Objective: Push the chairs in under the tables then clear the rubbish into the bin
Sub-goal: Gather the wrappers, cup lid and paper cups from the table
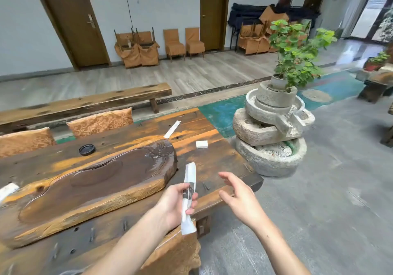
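Observation:
My left hand (174, 202) is closed around a long white paper wrapper (190, 179) with a dark printed patch, held upright over the near right corner of the wooden table (212, 166). My right hand (238, 198) hovers just to its right, fingers spread, holding nothing. More rubbish lies on the table: a white paper strip (171, 129), a small white folded piece (201, 144), a black round lid (87, 149) and a white scrap (7, 189) at the left edge. Two cushioned chair backs (100, 121) stand tucked along the far side. No bin is in view.
A carved wooden tea tray (95, 179) fills the table's middle. A chair back (180, 251) sits right below my hands. Stacked stone millstones with a potted plant (274, 130) stand to the right. A long bench (85, 102) lies beyond the table.

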A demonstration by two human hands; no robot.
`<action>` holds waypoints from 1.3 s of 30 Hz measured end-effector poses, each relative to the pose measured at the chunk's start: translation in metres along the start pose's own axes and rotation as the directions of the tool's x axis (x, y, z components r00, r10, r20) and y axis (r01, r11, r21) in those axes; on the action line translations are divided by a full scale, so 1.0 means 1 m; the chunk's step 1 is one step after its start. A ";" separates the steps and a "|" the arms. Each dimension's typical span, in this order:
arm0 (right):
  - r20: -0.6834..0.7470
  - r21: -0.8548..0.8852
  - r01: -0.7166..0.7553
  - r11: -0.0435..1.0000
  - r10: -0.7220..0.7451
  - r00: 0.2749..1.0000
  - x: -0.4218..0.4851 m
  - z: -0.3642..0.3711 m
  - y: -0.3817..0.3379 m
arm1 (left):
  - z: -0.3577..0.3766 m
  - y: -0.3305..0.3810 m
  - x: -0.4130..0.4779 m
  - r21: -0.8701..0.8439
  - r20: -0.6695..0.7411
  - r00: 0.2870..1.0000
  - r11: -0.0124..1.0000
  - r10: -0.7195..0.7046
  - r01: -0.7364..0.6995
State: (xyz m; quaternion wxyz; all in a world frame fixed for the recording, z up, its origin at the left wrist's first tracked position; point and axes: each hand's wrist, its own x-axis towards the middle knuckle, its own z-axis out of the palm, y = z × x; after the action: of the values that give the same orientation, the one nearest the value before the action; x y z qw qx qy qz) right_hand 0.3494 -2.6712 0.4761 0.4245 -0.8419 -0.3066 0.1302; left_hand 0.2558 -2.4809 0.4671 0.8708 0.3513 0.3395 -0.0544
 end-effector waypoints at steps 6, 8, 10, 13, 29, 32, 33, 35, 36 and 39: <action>0.155 -0.093 -0.076 0.993 0.089 0.984 0.051 -0.024 0.065 | -0.001 0.026 0.056 -0.161 -0.280 0.959 0.983 0.036 -0.084; 0.200 -0.120 -0.066 0.991 0.089 0.976 0.073 -0.033 0.088 | -0.001 0.057 0.079 -0.233 -0.312 0.947 0.960 0.078 -0.155; 0.238 -0.138 -0.058 0.989 0.090 0.967 0.100 -0.043 0.112 | 0.002 0.094 0.104 -0.303 -0.365 0.916 0.910 0.165 -0.284; 0.293 -0.180 -0.042 0.983 0.094 0.952 0.145 -0.057 0.145 | 0.016 0.137 0.145 -0.336 -0.446 0.855 0.836 0.265 -0.434; 0.561 -0.436 0.234 0.869 0.058 0.826 0.379 -0.053 0.208 | 0.116 0.245 0.287 -0.074 -0.858 0.392 0.677 0.330 -0.733; 0.633 -0.441 0.332 0.834 0.026 0.774 0.431 -0.037 0.217 | 0.109 0.272 0.303 0.099 -0.855 0.299 0.699 0.424 -0.708; 0.653 -0.437 0.367 0.821 0.009 0.757 0.448 -0.031 0.222 | 0.103 0.276 0.307 0.112 -0.850 0.303 0.710 0.431 -0.695; 0.700 -0.428 0.453 0.782 -0.030 0.714 0.483 -0.018 0.232 | 0.092 0.278 0.310 0.113 -0.859 0.325 0.767 0.395 -0.632; 0.726 -0.423 0.499 0.757 -0.046 0.686 0.499 -0.011 0.236 | 0.086 0.274 0.309 0.119 -0.868 0.331 0.803 0.370 -0.584; 0.796 -0.386 0.618 0.685 -0.092 0.599 0.539 0.012 0.247 | 0.071 0.248 0.302 0.199 -0.892 0.306 0.897 0.333 -0.394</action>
State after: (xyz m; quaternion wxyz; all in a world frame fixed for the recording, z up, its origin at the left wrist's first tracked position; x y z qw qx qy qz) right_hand 0.8638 -2.4373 0.2948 -0.0221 -0.7232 -0.6449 0.2462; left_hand 0.6081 -2.2981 0.4563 0.5405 0.3651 0.6708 0.3529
